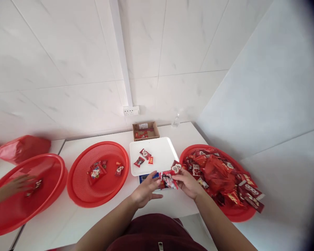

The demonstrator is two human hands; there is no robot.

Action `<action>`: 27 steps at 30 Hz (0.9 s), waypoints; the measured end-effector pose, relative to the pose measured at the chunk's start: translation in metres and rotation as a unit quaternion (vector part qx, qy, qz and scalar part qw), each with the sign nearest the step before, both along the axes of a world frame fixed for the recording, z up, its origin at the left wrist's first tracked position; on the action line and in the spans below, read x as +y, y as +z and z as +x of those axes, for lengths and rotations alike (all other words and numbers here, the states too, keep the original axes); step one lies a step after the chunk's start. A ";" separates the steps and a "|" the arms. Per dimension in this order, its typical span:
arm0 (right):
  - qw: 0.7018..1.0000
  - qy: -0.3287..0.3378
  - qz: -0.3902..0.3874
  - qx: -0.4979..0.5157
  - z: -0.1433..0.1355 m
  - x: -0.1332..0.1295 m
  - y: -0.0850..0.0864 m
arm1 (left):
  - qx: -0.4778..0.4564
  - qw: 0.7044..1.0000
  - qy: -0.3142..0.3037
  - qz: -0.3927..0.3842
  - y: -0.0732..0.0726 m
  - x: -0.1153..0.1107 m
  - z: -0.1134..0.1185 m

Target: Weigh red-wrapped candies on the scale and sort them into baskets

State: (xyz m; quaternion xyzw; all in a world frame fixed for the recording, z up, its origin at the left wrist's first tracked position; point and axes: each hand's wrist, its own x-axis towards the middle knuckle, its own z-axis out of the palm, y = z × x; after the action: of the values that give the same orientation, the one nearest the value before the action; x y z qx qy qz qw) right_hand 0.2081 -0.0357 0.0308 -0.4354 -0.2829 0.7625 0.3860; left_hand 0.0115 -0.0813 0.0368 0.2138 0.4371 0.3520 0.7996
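My left hand [146, 191] is at the front of the scale, its fingers spread against the left side of a red, pink and white candy bag [166, 180]. At the bag's right end, my right hand [187, 182] has its fingers closed on a dark red wrapped candy [176, 167]. Behind my hands, a white scale tray [161, 150] carries a few wrapped candies [146, 153]. The blue scale base [143, 177] shows under the tray's front edge, partly covered by my left hand and the bag.
A full red basket [184, 153] of candies stands right; another red basket [75, 174] with some packets stands left. At far left, a person's hand [22, 184] reaches into a third basket [60, 167]. Behind the tray are a cardboard box [153, 135] and a clear bottle [176, 120].
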 end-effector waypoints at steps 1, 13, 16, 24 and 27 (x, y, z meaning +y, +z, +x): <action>1.000 0.023 -0.011 0.010 -0.011 -0.004 -0.002 | -0.011 1.000 0.007 -0.019 -0.002 0.002 0.001; 0.986 0.036 0.061 -0.147 -0.067 0.033 -0.033 | 0.084 0.991 0.057 -0.088 -0.028 -0.035 -0.074; 0.933 -0.046 0.170 -0.313 -0.049 0.049 -0.042 | 0.062 0.984 0.115 -0.117 -0.026 -0.037 -0.080; 0.806 -0.035 0.139 -0.575 0.076 0.083 -0.085 | -0.007 0.987 0.089 -0.135 -0.018 -0.028 -0.067; 0.808 0.031 0.139 -0.572 0.081 0.074 -0.103 | 0.002 0.988 0.075 -0.136 -0.020 -0.026 -0.060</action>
State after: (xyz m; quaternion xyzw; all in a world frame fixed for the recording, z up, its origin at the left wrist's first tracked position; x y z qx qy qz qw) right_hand 0.2894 0.0378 -0.0721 -0.7254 -0.5686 0.3400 0.1867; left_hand -0.0487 -0.1077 0.0172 0.0708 0.4967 0.3477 0.7920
